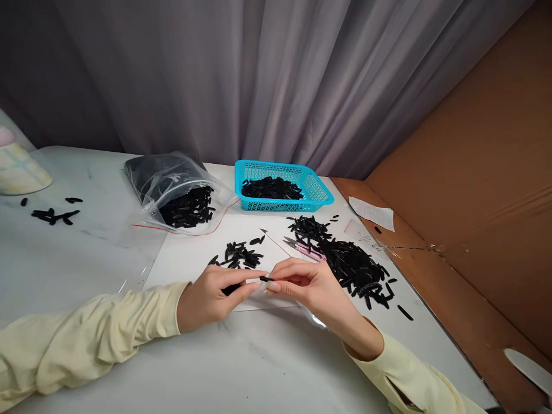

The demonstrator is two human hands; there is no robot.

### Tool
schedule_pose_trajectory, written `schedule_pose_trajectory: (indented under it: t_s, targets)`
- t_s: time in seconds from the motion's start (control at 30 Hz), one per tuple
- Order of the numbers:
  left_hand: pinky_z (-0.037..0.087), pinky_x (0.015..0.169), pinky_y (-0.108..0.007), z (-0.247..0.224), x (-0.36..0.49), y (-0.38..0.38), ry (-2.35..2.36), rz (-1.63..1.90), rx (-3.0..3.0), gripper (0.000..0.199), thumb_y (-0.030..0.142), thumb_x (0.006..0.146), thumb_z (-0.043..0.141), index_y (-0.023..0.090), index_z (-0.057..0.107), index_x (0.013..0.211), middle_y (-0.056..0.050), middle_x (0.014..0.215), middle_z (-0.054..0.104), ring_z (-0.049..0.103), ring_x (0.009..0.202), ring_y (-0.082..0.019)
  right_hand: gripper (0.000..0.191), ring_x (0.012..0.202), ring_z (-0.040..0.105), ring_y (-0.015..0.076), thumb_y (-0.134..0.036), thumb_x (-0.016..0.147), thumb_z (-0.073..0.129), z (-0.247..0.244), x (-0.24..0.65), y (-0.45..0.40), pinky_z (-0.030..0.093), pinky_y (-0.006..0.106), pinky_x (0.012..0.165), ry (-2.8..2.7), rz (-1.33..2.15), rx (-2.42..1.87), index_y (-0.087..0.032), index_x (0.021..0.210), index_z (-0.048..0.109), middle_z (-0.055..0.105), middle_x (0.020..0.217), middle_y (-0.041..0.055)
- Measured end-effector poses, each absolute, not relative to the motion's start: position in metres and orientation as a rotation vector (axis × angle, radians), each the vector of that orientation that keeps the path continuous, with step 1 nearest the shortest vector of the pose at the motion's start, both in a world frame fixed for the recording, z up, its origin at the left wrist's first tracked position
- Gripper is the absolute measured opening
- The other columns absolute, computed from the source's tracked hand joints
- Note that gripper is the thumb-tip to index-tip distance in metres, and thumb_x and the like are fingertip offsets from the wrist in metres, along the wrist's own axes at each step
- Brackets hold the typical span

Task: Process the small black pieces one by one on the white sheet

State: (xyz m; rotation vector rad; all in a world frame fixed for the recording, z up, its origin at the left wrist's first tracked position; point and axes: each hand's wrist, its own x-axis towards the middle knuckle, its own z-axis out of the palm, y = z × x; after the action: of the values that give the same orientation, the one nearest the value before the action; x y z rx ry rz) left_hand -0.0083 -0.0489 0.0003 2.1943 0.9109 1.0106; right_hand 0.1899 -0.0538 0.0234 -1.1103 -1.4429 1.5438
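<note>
Pinching one small black piece (264, 279) near the middle of the frame, with thumb and finger of the left hand (210, 292) on its left side and thumb and finger of the right hand (317, 287) on its right. Tips of both hands very close together. Just past the left hand, a little heap of black pieces (238, 255) on a white sheet (185, 253). Just past the right hand, a thin pointed stick (276, 242) and small pink scissors (304, 248), partly tucked under a big black pile (356, 267) right of the middle. By the right wrist, a shiny thing (318, 321), too covered to tell what. On both arms, pale yellow sleeves (142, 319). Farther up, a blue basket (284, 204) with more black pieces inside, and left of it a clear zip bag (175, 171), lying open with black pieces in it. Over at the left, a few loose black bits (54, 216), below a pale patterned thing (21, 169). At the right edge of the white table (267, 368), a paper slip (371, 214). Across the top, a gray curtain (276, 75); at upper right, a brown wall (487, 144).
</note>
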Motion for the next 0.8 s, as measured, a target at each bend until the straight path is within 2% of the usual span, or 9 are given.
schedule_pose_trajectory:
  t_s: [0.23, 0.47, 0.57, 0.8]
  targets:
    - [0.048, 0.047, -0.017, 0.0006, -0.0082, -0.0493, 0.887, 1.044, 2.231, 0.023, 0.015, 0.082, 0.056, 0.017, 0.072, 0.098, -0.003, 0.063, 0.071, 0.059, 0.046, -0.01, 0.01, 0.068, 0.062, 0.0148, -0.028, 0.066, 0.076, 0.0245, 0.1891, -0.0547, 0.053, 0.029, 0.066, -1.455, 1.52, -1.134, -0.02, 0.07, 0.074, 0.063, 0.079, 0.0032]
    - [0.053, 0.054, -0.017, -0.0021, -0.0107, -0.0484, 0.885, 1.084, 2.235, 0.023, 0.015, 0.082, 0.056, 0.018, 0.072, 0.1, -0.004, 0.082, 0.074, 0.066, 0.055, -0.012, 0.019, 0.08, 0.066, 0.0174, -0.029, 0.066, 0.076, 0.0262, 0.194, -0.0533, 0.049, 0.033, 0.083, -1.224, 1.881, -1.109, -0.018, 0.08, 0.073, 0.072, 0.08, 0.0048]
    - [0.054, 0.056, -0.018, -0.0027, -0.011, -0.0485, 0.887, 1.094, 2.231, 0.022, 0.015, 0.082, 0.056, 0.017, 0.072, 0.098, -0.004, 0.083, 0.074, 0.068, 0.058, -0.014, 0.016, 0.079, 0.066, 0.0157, -0.027, 0.069, 0.074, 0.0263, 0.1962, -0.0521, 0.048, 0.032, 0.085, -1.2, 1.955, -1.061, -0.016, 0.08, 0.073, 0.072, 0.08, 0.0047]
    - [0.051, 0.05, -0.018, -0.0033, -0.0115, -0.0489, 0.899, 1.086, 2.196, 0.023, 0.015, 0.082, 0.056, 0.017, 0.072, 0.098, -0.004, 0.075, 0.074, 0.06, 0.046, -0.011, 0.015, 0.08, 0.063, 0.0154, -0.029, 0.075, 0.069, 0.0264, 0.1986, -0.0516, 0.046, 0.031, 0.086, -1.241, 1.992, -1.014, -0.015, 0.08, 0.073, 0.069, 0.076, 0.0036]
